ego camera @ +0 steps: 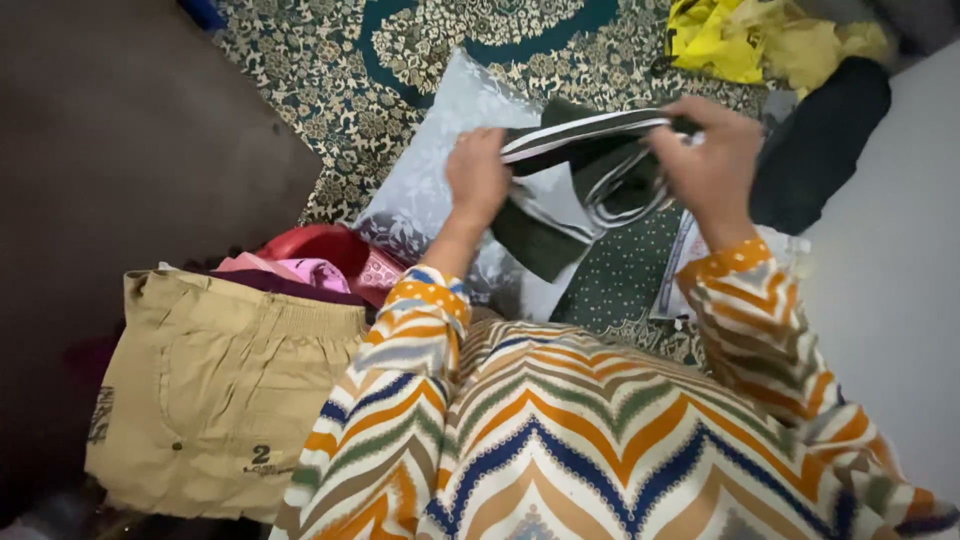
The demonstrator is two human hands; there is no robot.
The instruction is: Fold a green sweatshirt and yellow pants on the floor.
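My left hand (477,180) and my right hand (712,160) both grip a dark green garment with white stripes (585,165), held up between them above a pale grey floral pillow (430,170). The left hand clasps its left end, the right hand pinches the striped edge at the right. Part of the garment hangs folded below the hands. My sleeves are patterned in orange, blue and white zigzags.
Folded khaki shorts (215,390) lie at the lower left, beside a pile of pink and red clothes (320,262). A patterned green carpet (330,70) covers the floor. Yellow cloth (760,40) and a black garment (820,140) lie at the upper right, by a white surface (900,300).
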